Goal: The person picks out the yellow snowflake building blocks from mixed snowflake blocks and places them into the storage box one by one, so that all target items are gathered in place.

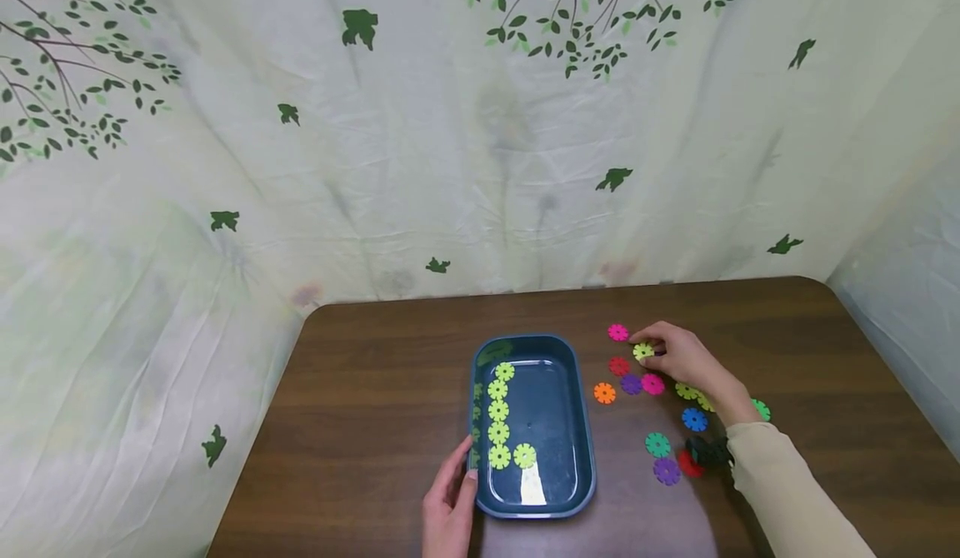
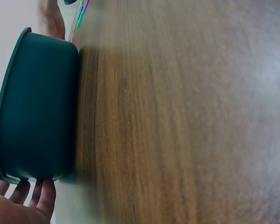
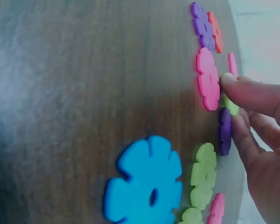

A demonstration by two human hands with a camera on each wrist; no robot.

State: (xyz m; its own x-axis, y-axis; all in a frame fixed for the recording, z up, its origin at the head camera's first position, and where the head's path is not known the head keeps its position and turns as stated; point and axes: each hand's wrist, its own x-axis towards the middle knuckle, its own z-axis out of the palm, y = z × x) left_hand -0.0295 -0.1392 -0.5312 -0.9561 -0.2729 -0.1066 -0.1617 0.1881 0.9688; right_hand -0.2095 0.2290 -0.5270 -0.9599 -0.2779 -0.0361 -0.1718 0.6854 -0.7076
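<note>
A deep blue plastic tray [image 1: 558, 425] stands on the table. Several yellow-green flower-shaped discs [image 1: 498, 411] form a column along its left side, with one more beside the lowest. My left hand [image 1: 448, 504] holds the tray's left edge near the front; in the left wrist view its fingers [image 2: 46, 196] press the outer wall. To the right of the tray, my right hand [image 1: 678, 354] pinches a yellow-green flower disc [image 1: 642, 351] between thumb and fingers. A purple disc [image 3: 225, 132] lies right by these fingers in the right wrist view.
Loose flower discs lie right of the tray: orange [image 1: 604, 393], red [image 1: 618, 366], pink [image 1: 618, 332], blue [image 1: 694, 419], teal [image 1: 657, 445] and purple [image 1: 667, 471]. Yellow-green ones [image 1: 686, 391] sit partly behind the right wrist. A leaf-printed cloth [image 1: 480, 166] hangs behind the table [image 1: 375, 425].
</note>
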